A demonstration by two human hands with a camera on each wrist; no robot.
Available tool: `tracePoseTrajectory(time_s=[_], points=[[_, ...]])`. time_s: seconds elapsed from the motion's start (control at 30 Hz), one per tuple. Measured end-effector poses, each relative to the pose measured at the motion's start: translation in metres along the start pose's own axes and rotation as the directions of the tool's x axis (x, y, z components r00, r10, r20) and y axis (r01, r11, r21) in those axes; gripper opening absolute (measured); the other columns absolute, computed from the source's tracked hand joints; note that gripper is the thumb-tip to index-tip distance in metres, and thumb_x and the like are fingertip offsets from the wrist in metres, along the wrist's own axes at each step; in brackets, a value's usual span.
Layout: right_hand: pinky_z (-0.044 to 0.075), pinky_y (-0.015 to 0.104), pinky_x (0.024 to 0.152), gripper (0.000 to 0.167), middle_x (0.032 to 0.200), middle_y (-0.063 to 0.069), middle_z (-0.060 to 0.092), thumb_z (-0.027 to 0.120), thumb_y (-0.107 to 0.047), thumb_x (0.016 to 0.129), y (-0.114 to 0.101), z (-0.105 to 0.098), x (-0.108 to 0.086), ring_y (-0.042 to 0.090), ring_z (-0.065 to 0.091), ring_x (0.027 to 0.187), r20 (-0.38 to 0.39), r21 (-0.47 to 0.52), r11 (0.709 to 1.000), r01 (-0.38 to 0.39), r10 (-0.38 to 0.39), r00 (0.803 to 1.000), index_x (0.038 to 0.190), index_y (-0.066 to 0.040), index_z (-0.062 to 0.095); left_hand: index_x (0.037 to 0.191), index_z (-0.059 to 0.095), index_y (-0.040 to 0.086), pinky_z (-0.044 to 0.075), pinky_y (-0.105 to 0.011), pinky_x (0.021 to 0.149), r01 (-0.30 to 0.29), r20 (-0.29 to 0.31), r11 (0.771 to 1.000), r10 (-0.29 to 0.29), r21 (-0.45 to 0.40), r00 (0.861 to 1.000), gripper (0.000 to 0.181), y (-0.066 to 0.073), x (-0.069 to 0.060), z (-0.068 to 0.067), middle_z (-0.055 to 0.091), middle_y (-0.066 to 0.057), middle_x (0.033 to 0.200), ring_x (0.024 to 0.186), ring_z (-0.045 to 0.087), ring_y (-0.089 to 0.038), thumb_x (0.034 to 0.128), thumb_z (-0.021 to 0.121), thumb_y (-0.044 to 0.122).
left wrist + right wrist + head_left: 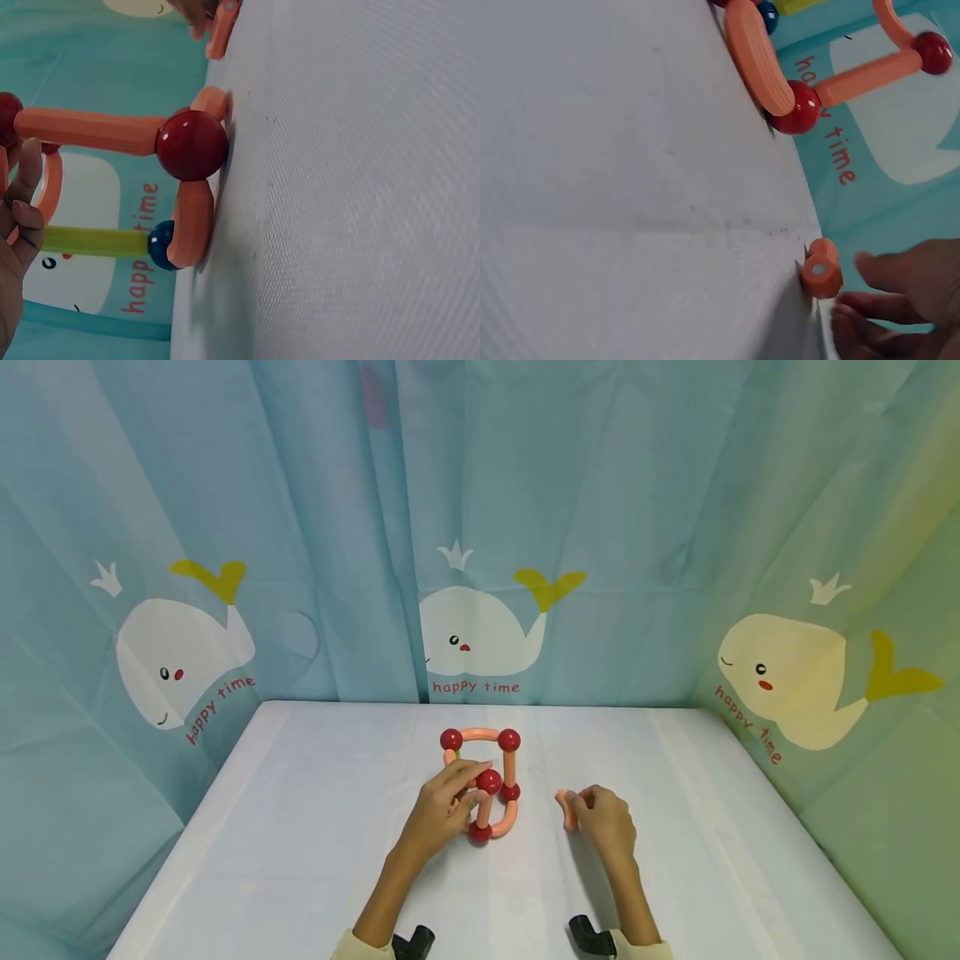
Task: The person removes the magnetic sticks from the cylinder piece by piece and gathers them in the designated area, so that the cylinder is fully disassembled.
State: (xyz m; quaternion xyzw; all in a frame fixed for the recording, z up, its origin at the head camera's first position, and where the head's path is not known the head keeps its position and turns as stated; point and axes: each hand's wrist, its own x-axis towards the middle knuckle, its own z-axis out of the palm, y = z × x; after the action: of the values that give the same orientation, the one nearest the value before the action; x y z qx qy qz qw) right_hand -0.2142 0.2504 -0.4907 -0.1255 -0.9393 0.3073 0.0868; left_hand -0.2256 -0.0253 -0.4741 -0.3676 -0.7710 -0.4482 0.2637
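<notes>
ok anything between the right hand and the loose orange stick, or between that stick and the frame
Nothing visible blocks either way. The right hand is right at the loose orange stick, though contact is hard to confirm, and only white table shows between that stick and the frame.

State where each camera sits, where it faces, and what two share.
Head: on the head, facing forward and down at the table; left hand and right hand show.
Left wrist: worn there, facing the toy frame; left hand and part of right hand show.
Right wrist: worn there, facing the loose orange stick; right hand shows.
Both wrist views share the blue ball.
</notes>
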Motion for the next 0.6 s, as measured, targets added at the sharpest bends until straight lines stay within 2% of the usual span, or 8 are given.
tracePoseTrajectory(time_s=[0.07,0.13,0.23,0.33,0.43,0.6], points=[[0.041,0.030,0.049,0.030,0.084,0.011,0.070,0.063,-0.032,0.094,-0.005,-0.001,-0.001,0.020,0.059,0.064,-0.078,-0.022,0.999,0.036,-0.038,0.996,0.093,-0.002,0.069,0.127,0.064,0.008,0.049,-0.015,0.066,0.002,-0.003,1.000,-0.002,0.013,1.000,0.038,0.000,0.000,-0.001,0.064,-0.005,0.115,0.081,0.055,-0.010,0.0897,0.069,0.015],[0.043,0.030,0.048,0.026,0.080,0.010,0.069,0.064,-0.028,0.094,-0.013,-0.001,-0.003,0.020,0.059,0.062,-0.151,-0.017,0.995,0.097,-0.098,0.984,0.091,-0.003,0.069,0.126,0.064,0.009,0.050,-0.016,0.066,0.016,-0.010,1.000,-0.015,0.017,1.000,0.037,0.000,0.000,-0.003,0.062,-0.004,0.118,0.082,0.056,-0.009,0.0901,0.069,0.017],[0.046,0.029,0.052,0.020,0.077,0.010,0.069,0.068,-0.021,0.092,-0.030,0.000,-0.006,0.018,0.061,0.064,-0.193,0.027,0.976,0.217,-0.208,0.959,0.088,-0.002,0.070,0.123,0.066,0.011,0.050,-0.017,0.065,0.022,-0.052,1.000,-0.022,0.011,0.998,0.033,-0.002,0.001,-0.008,0.060,-0.004,0.121,0.080,0.055,-0.007,0.0907,0.069,0.018],[0.050,0.028,0.059,0.017,0.079,0.009,0.068,0.070,-0.019,0.091,-0.045,0.006,-0.010,0.017,0.062,0.069,-0.138,0.069,0.955,0.288,-0.277,0.951,0.092,-0.002,0.070,0.118,0.068,0.008,0.050,-0.016,0.064,0.012,-0.110,1.000,-0.013,-0.009,0.994,0.029,-0.006,0.002,-0.014,0.058,-0.007,0.120,0.075,0.056,-0.007,0.0900,0.070,0.014],[0.054,0.031,0.065,0.021,0.086,0.012,0.068,0.071,-0.017,0.089,-0.055,0.015,-0.015,0.020,0.064,0.076,-0.047,0.108,0.948,0.301,-0.297,0.954,0.100,0.001,0.068,0.116,0.070,0.005,0.050,-0.016,0.063,0.005,-0.148,1.000,-0.006,-0.006,0.989,0.028,-0.010,0.002,-0.020,0.055,-0.010,0.119,0.070,0.057,-0.008,0.0879,0.072,0.011],[0.056,0.035,0.068,0.035,0.096,0.020,0.066,0.074,-0.014,0.086,-0.060,0.033,-0.020,0.027,0.067,0.081,0.043,0.150,0.944,0.293,-0.302,0.952,0.111,0.007,0.063,0.115,0.071,0.008,0.049,-0.017,0.064,0.024,-0.126,0.998,-0.016,0.061,0.992,0.034,-0.016,-0.001,-0.027,0.053,-0.010,0.120,0.071,0.056,-0.013,0.0825,0.077,0.013]])
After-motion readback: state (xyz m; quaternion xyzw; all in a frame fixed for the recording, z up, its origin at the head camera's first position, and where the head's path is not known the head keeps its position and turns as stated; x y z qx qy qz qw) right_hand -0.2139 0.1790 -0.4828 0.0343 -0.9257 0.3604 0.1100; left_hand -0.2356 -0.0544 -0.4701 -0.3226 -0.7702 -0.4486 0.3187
